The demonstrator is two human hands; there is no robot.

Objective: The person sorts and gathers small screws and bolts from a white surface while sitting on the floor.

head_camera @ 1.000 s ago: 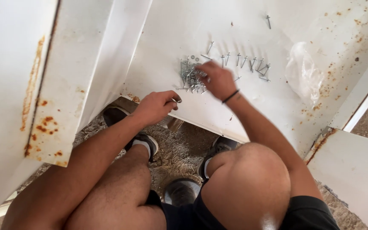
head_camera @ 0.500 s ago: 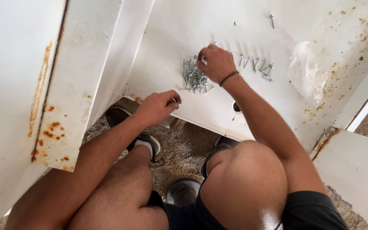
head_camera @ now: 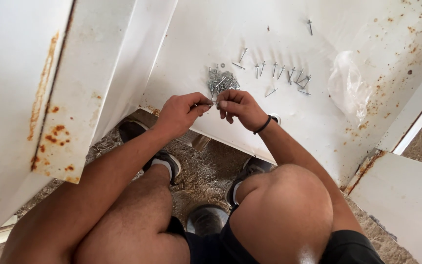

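Observation:
My left hand (head_camera: 180, 113) and my right hand (head_camera: 240, 108) meet fingertip to fingertip over the near edge of a white rust-spotted metal panel (head_camera: 289, 122). Both pinch a small silvery screw or washer (head_camera: 214, 103) between them; which hand bears it I cannot tell. Just beyond the fingers lies a pile of silver screws and washers (head_camera: 222, 80). A row of several screws (head_camera: 282, 73) is laid out to the right of the pile. My right wrist wears a dark band.
A crumpled clear plastic bag (head_camera: 348, 88) lies on the panel at the right. A single screw (head_camera: 309, 26) sits farther back. A rusty white panel (head_camera: 64, 98) stands at the left, another white panel (head_camera: 406, 195) at the lower right. Straw-covered ground, shoes and knees are below.
My right hand has come back from the screw row to meet my left hand at the panel's near edge. The screw row is now uncovered.

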